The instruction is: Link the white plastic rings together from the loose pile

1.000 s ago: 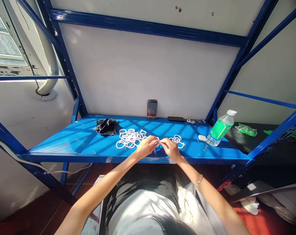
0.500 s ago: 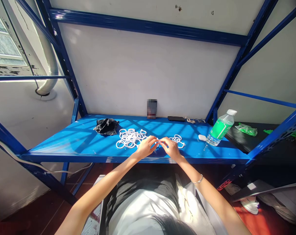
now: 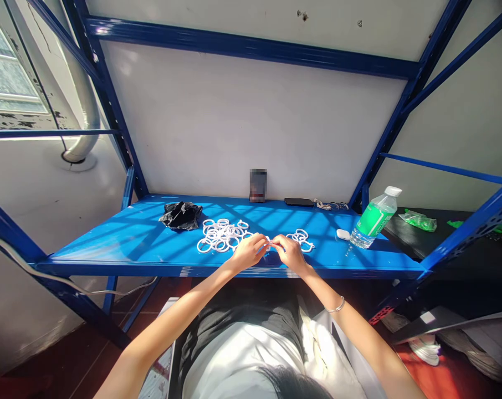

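Observation:
Near the front edge of the blue shelf, my left hand and my right hand meet fingertip to fingertip. Both are closed in a pinch on a small white ring, which the fingers partly cover. Left of my hands lies a heap of white plastic rings, several of them overlapping. A smaller group of white rings rests just beyond my right hand.
A crumpled black plastic bag sits left of the heap. Toward the right stand a white case and a water bottle with a green label. Along the back are a pixelated upright object, a black phone-like slab and a cable.
My fingers have shifted slightly around the white ring, with the right fingertips curling a little more. Everything else on the shelf stays in place.

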Demonstrator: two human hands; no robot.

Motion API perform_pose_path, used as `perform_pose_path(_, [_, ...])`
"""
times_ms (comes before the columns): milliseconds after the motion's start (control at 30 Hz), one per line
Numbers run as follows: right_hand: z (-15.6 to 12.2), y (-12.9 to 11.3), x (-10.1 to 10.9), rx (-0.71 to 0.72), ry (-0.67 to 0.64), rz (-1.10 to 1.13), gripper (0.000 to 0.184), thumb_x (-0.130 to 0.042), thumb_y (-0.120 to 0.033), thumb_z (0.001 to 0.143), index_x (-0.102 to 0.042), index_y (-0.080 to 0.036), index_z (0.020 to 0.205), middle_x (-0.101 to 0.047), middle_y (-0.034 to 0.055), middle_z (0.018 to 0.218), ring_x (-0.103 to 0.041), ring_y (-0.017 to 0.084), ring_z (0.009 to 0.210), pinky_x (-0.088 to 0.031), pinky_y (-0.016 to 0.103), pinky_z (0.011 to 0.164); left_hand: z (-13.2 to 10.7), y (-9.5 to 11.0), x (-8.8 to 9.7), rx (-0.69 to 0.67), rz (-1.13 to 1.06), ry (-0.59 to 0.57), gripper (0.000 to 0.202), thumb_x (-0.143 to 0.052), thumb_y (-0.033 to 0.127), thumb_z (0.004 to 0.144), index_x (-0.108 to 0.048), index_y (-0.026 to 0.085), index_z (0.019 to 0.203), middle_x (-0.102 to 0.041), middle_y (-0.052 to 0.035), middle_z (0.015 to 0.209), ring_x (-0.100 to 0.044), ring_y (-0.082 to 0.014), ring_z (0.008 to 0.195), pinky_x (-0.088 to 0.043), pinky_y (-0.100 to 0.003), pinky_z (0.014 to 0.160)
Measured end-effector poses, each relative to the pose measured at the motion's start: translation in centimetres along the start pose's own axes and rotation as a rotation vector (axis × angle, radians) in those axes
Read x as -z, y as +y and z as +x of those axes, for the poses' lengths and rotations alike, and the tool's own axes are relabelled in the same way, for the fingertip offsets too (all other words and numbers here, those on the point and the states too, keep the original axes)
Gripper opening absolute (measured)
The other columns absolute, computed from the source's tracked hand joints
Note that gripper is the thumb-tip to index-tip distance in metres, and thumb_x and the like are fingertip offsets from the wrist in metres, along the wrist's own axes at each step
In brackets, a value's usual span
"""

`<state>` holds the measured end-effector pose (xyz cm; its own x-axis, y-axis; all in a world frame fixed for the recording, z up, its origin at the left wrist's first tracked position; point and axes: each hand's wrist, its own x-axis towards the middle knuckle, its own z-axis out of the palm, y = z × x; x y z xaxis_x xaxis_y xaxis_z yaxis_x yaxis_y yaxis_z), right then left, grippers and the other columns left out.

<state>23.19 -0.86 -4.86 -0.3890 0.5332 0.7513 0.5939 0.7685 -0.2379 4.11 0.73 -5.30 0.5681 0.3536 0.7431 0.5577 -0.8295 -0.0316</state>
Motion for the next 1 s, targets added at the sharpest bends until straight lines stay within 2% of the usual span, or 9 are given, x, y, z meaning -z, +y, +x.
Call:
perform_pose_path(467, [-0.08,0.02,0.01,0.004,0.007,-0.005,0.016,-0.048,-0.019,0.094,-0.060,-0.020,0.084,-0.068,0.0040,0.078,-0.063,0.016,0.067,-0.044,0.025,0.059,-0.12,-0.12,0.01,0.044,0.003,-0.077,0.014,-0.042,0.021,0.098,-0.055,0.017,0.097,-0.062,-0.0057,0.092,-0.059,-0.0147,0.079,-0.047,-0.026,0.063])
perform_pose_path(833, [-0.15,0.07,0.01,0.018,0.003,-0.032,0.017,-0.047,-0.017,0.093,-0.059,-0.021,0.082,-0.067,0.0035,0.076,-0.062,0.017,0.065,-0.043,0.026,0.058,-0.18,-0.24,-0.20,0.013,0.008,-0.026,0.013,-0.042,0.023,0.098,-0.054,0.018,0.097,-0.061,-0.0047,0.090,-0.059,-0.0150,0.076,-0.048,-0.026,0.059])
perform_pose_path(1000, [-0.13,-0.05,0.08,0.023,0.003,-0.032,0.017,-0.046,-0.016,0.093,-0.059,-0.021,0.082,-0.067,0.0034,0.076,-0.061,0.016,0.066,-0.043,0.026,0.058,-0.19,-0.20,-0.19,0.024,0.009,-0.063,0.010,-0.043,0.021,0.097,-0.053,0.018,0.097,-0.060,-0.0055,0.091,-0.059,-0.0153,0.077,-0.046,-0.026,0.059])
